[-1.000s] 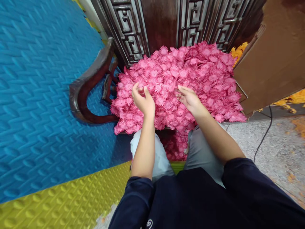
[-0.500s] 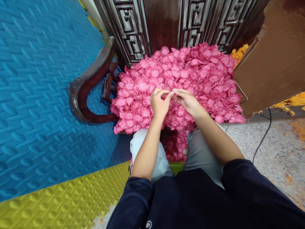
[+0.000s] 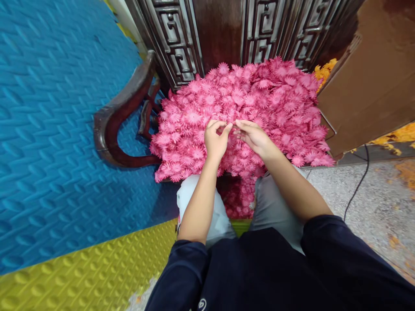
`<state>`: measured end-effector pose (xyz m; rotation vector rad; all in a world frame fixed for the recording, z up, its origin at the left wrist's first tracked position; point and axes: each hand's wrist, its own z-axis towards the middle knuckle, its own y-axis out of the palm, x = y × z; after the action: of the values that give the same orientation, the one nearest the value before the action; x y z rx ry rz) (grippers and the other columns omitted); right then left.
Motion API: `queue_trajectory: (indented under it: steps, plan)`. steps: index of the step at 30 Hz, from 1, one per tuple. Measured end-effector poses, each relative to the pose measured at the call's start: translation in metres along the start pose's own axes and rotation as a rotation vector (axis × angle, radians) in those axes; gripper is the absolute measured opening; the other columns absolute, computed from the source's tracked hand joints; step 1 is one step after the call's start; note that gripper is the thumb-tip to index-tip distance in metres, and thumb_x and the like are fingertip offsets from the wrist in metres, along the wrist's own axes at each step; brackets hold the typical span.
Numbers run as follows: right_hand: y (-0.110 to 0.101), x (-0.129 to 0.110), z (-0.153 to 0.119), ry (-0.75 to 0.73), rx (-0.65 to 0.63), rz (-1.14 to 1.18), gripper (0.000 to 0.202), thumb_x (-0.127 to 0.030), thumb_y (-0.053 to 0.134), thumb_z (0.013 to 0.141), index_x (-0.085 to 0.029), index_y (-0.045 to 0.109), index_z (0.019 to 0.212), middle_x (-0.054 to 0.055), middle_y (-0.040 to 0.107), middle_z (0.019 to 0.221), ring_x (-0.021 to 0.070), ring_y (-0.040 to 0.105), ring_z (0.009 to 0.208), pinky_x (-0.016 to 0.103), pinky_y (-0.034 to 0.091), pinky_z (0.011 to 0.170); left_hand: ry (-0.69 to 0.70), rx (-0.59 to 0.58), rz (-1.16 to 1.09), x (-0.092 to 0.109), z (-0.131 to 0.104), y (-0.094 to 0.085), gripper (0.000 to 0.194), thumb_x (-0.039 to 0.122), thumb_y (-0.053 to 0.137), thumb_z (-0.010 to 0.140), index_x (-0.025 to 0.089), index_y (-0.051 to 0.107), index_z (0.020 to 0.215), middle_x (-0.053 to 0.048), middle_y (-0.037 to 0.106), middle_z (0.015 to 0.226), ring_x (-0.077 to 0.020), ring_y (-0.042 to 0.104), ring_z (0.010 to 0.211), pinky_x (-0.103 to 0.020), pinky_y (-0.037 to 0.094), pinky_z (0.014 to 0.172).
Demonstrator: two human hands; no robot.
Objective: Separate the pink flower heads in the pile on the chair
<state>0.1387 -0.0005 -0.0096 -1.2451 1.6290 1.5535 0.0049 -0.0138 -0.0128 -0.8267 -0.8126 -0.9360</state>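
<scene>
A broad heap of pink artificial flower heads (image 3: 272, 97) spreads in front of me. Over its near middle my left hand (image 3: 216, 137) is closed, thumb and fingertips drawn together in a pinch. What sits in that pinch is too small to make out. Close beside it, a small gap away, my right hand (image 3: 254, 137) has thumb and forefinger pressed together and the other fingers loosely curled. Anything it holds is also too small to name against the pink.
A curved dark wooden armrest (image 3: 113, 134) stands left of the heap, and a carved wooden panel (image 3: 220, 34) behind it. At right a cardboard sheet (image 3: 372, 86) leans near orange petals (image 3: 398, 136). A black cable (image 3: 358, 183) trails on the floor.
My fingertips, which were touching half a second ago, have drawn slightly apart. The left hand has shifted a little to the left. The flower heap looks the same.
</scene>
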Motion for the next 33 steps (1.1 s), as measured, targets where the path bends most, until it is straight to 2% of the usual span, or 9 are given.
queue_trajectory:
  steps: [4,10,18,23,26,30,33]
  plan:
    - [0.002,0.0,0.0,0.033,0.047,0.028,0.007,-0.024,0.069,0.075,-0.02,0.066,0.073,-0.005,0.067,0.07,0.0051,0.059,0.063,0.018,0.044,0.061,-0.03,-0.053,-0.044,-0.003,0.0,0.002,0.013,0.021,0.066,0.079,0.019,0.062,0.066,0.0,0.059,0.073,-0.012,0.055,0.068,-0.026,0.046,0.069]
    - [0.007,-0.001,0.003,0.013,0.134,0.057,0.018,-0.018,0.059,0.084,-0.018,0.054,0.066,-0.007,0.055,0.056,0.0056,0.05,0.053,0.02,0.039,0.058,0.06,-0.054,-0.049,-0.004,-0.001,0.004,0.016,0.021,0.061,0.082,0.019,0.058,0.067,-0.001,0.057,0.073,-0.0134,0.054,0.071,-0.027,0.045,0.07]
    - [0.015,0.001,0.003,-0.048,0.223,0.063,0.015,-0.02,0.054,0.085,-0.019,0.05,0.07,-0.007,0.051,0.062,0.0051,0.049,0.057,0.019,0.037,0.059,0.136,0.094,0.027,0.009,-0.009,0.007,0.018,0.018,0.053,0.085,0.021,0.046,0.069,-0.002,0.05,0.077,-0.015,0.05,0.076,-0.029,0.044,0.074]
    - [0.017,0.005,0.001,-0.077,0.284,0.09,0.016,-0.017,0.051,0.086,-0.019,0.05,0.07,-0.006,0.051,0.064,0.0049,0.047,0.057,0.018,0.037,0.059,0.188,0.11,0.053,0.009,-0.013,0.015,0.02,0.019,0.05,0.087,0.022,0.038,0.071,-0.003,0.047,0.078,-0.0176,0.049,0.079,-0.034,0.044,0.081]
    - [0.02,0.007,-0.001,-0.108,0.331,0.066,0.017,-0.023,0.051,0.088,-0.02,0.048,0.071,-0.006,0.049,0.063,0.0058,0.047,0.059,0.018,0.039,0.061,0.161,0.146,0.072,0.008,-0.013,0.02,0.022,0.017,0.05,0.087,0.022,0.036,0.071,-0.003,0.047,0.079,-0.0184,0.05,0.082,-0.035,0.043,0.085]
    - [0.028,0.012,-0.006,-0.189,0.366,-0.025,0.021,-0.034,0.055,0.086,-0.021,0.047,0.071,-0.005,0.048,0.066,0.0066,0.049,0.06,0.02,0.041,0.064,0.081,0.27,0.099,0.005,-0.007,0.023,0.024,0.007,0.051,0.082,0.022,0.037,0.07,-0.003,0.046,0.081,-0.0182,0.05,0.083,-0.033,0.042,0.083]
    - [0.03,0.015,-0.009,-0.274,0.233,-0.163,0.025,-0.042,0.06,0.081,-0.021,0.05,0.072,-0.005,0.049,0.066,0.0071,0.049,0.06,0.022,0.043,0.067,0.006,0.34,0.095,0.0,0.0,0.02,0.026,-0.001,0.048,0.078,0.022,0.038,0.072,-0.003,0.046,0.084,-0.0177,0.05,0.083,-0.031,0.042,0.082]
